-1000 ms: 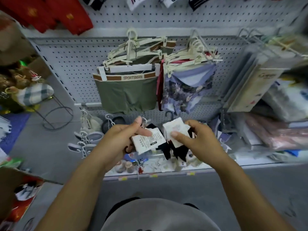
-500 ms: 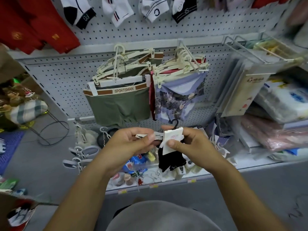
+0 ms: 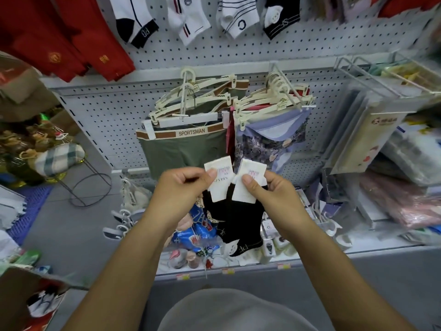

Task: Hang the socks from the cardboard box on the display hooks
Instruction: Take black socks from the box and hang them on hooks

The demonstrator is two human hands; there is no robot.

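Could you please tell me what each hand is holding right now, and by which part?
The left hand pinches the left label, the right hand the right label; black socks hang below both.

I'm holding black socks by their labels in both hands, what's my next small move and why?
Probably raise the pair in the right hand toward the pegboard row above, where white socks hang. It and the left hand each pinch a white label, and the black socks dangle free, on no hook yet.
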